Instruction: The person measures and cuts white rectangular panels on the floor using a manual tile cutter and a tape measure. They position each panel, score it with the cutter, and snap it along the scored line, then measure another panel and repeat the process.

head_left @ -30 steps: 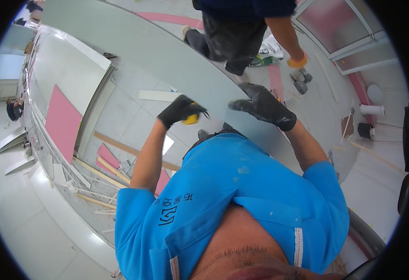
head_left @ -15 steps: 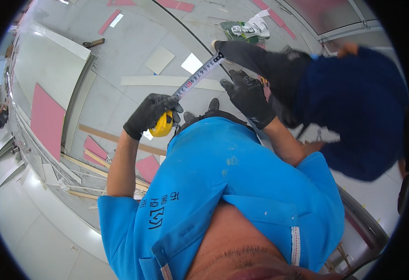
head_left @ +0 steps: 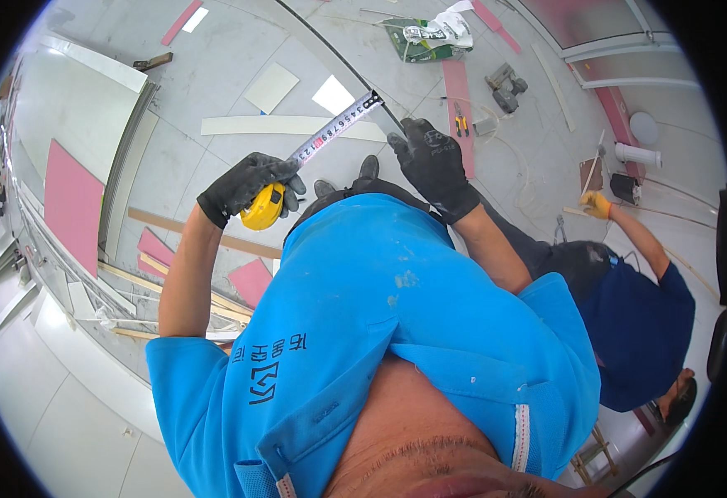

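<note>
My left hand (head_left: 251, 189), in a black glove, is closed around a yellow tape measure (head_left: 262, 207). Its white blade (head_left: 334, 131) is drawn out up and to the right. The blade's dark end lies at the black edge of a long light grey panel (head_left: 314, 50), which runs away toward the top. Also black-gloved, my right hand (head_left: 436, 166) has its fingers closed at the near end of that panel's edge; its palm side is hidden.
Pink strips, a pale board (head_left: 293, 125) and pliers (head_left: 461, 121) lie on the tiled floor. A green-white bag (head_left: 430, 37) is beyond. Close at right, a co-worker in dark blue (head_left: 637, 324) bends low, one yellow-gloved hand (head_left: 596, 204) reaching out. Large panels (head_left: 90, 108) stand left.
The co-worker has moved from beside my right hand and the tape's end farther right and lower, uncovering pliers and a pink strip. My hands keep nearly the same pose; the view has shifted slightly.
</note>
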The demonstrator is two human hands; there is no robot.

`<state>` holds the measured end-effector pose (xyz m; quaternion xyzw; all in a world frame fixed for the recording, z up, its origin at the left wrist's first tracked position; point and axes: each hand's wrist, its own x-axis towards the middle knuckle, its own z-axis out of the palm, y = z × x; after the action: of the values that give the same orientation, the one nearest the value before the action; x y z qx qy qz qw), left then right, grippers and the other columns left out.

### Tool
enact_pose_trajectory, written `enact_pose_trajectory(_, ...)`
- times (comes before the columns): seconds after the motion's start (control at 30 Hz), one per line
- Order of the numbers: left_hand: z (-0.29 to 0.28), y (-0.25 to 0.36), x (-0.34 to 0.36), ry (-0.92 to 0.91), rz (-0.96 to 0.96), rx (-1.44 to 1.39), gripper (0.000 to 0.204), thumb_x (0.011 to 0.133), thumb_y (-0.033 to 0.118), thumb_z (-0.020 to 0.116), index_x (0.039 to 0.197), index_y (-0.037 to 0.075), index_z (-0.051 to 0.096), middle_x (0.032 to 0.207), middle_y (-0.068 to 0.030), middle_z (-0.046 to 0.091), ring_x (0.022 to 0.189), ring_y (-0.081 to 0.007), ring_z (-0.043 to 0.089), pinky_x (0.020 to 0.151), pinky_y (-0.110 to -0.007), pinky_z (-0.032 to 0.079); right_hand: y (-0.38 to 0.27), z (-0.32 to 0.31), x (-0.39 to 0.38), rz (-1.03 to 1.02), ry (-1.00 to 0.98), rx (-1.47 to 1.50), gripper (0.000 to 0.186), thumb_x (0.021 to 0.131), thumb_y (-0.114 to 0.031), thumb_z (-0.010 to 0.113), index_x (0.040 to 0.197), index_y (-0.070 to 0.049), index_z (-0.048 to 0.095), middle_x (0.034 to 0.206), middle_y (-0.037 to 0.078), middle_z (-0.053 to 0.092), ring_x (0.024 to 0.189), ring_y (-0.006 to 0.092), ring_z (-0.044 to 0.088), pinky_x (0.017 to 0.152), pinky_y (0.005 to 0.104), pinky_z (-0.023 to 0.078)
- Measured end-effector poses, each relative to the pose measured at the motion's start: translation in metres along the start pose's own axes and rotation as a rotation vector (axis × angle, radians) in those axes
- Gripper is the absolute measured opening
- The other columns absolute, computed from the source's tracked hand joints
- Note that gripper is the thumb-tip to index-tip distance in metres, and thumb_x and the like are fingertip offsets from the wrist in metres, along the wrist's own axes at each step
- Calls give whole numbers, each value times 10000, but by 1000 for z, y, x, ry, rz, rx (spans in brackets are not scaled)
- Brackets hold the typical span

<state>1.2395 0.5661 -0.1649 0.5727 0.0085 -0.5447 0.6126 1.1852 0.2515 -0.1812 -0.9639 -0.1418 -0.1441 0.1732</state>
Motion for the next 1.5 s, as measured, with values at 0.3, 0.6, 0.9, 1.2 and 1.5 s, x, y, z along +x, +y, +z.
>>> enact_pose_trajectory(0.3, 3, 0, 2, -11, -25, -40, 390, 941, 355, 587, 892, -19, 683, 731, -143, 690, 616, -217, 675, 603, -313, 557, 4, 2, 1, 18, -60, -19, 256, 888, -247, 641, 997, -15, 640, 832, 137, 672, 652, 258, 657, 553, 344, 509)
enact_pose_trajectory(0.6, 3, -4, 3, -5, -49, -3, 402, 944, 367, 580, 900, -18, 687, 741, -152, 697, 615, -218, 677, 606, -311, 557, 5, 5, -6, 36, -60, 29, 260, 900, -250, 620, 1005, -14, 651, 847, 140, 668, 657, 264, 654, 560, 360, 506)
enact_pose_trajectory(0.9, -7, -3, 11, -138, -101, 65, 411, 954, 326, 551, 983, -71, 655, 787, -155, 689, 648, -220, 670, 605, -327, 549, 7, 12, -30, -116, 97, 118, 211, 860, -183, 557, 964, -16, 633, 818, 158, 627, 665, 306, 621, 571, 418, 488)
enact_pose_trajectory(1.2, -10, 12, 29, -468, -124, 109, 433, 973, 296, 501, 1032, -111, 635, 809, -202, 692, 631, -246, 674, 595, -336, 569, -47, -17, -69, 388, 118, -10, 125, 861, -191, 578, 893, -70, 569, 740, 125, 563, 618, 272, 605, 545, 406, 475)
enact_pose_trajectory(1.5, 18, 43, 45, -758, -244, 322, 403, 973, 279, 479, 1021, -83, 649, 804, -184, 694, 631, -240, 676, 601, -324, 572, -116, -37, -121, 789, 121, -45, 153, 870, -195, 579, 893, -45, 555, 765, 151, 577, 650, 291, 621, 580, 419, 498)
